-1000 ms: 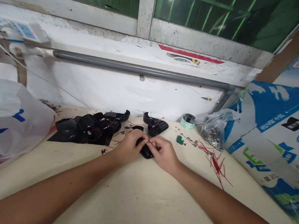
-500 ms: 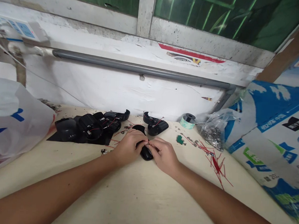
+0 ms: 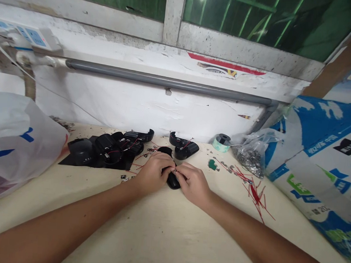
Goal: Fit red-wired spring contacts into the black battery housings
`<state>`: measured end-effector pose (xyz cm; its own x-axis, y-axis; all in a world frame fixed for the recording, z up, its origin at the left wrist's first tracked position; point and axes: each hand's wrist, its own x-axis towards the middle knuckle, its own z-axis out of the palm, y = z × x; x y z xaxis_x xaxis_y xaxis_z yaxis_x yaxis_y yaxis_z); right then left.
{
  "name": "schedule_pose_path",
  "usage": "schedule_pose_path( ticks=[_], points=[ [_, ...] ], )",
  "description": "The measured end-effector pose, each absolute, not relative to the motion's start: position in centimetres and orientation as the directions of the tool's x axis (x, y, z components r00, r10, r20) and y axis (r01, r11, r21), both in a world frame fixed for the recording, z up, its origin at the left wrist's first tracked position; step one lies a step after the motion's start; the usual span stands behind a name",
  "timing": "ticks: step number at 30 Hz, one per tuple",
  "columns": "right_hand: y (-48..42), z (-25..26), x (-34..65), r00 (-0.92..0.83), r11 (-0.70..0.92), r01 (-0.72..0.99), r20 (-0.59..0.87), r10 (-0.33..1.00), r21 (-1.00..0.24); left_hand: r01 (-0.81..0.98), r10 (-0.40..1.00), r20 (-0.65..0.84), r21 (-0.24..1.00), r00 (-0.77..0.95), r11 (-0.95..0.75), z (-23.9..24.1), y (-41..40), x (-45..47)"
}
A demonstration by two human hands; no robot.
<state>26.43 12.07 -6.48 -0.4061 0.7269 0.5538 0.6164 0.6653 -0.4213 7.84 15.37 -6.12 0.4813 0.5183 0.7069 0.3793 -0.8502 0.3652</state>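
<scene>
My left hand (image 3: 155, 171) and my right hand (image 3: 193, 182) meet at the middle of the table, fingertips pinched close together. Beneath them lies a black plastic housing (image 3: 173, 182), partly covered by the fingers. Something tiny is between the fingertips, too small and hidden to name. Both hands are closed. Just behind them stand two black shell parts (image 3: 186, 150) with thin red wires. Left of my left hand, several more black housings (image 3: 108, 148) with red wires rest on a black sheet (image 3: 95, 165).
Red wires (image 3: 256, 194) and small metal parts are strewn at the right, near a green piece (image 3: 212, 164). Behind are a tape roll (image 3: 221, 143) and a clear bag of metal parts (image 3: 250, 159). A white bag (image 3: 22, 139) stands left, a blue-white carton (image 3: 317, 166) right.
The camera view has shifted slightly, so everything appears a little further right. My hands keep nearly the same pinched pose over the black housing.
</scene>
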Motion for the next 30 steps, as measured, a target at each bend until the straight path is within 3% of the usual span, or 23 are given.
schedule_pose_path(
  ticks=[8, 15, 18, 30],
  points=[
    [12.1, -6.5, 26.6, -0.423, 0.666, 0.629, 0.543, 0.725, -0.4, 0.39, 0.52, 0.715, 0.361, 0.468, -0.847, -6.1, 15.2, 8.0],
    [13.2, -7.5, 26.0, -0.195, 0.54, 0.491, 0.518, 0.833, -0.683, 0.376, 0.598, 0.691, 0.47, 0.407, -0.799, -6.0, 15.6, 8.2],
    [13.5, -8.0, 26.0, -0.169, 0.521, 0.423, 0.5, 0.849, -0.741, 0.367, 0.617, 0.685, 0.499, 0.388, -0.785, -6.0, 15.6, 8.1],
    [12.8, -6.7, 25.9, -0.251, 0.561, 0.501, 0.51, 0.823, -0.659, 0.393, 0.617, 0.683, 0.482, 0.392, -0.783, -6.0, 15.3, 8.0]
  ],
)
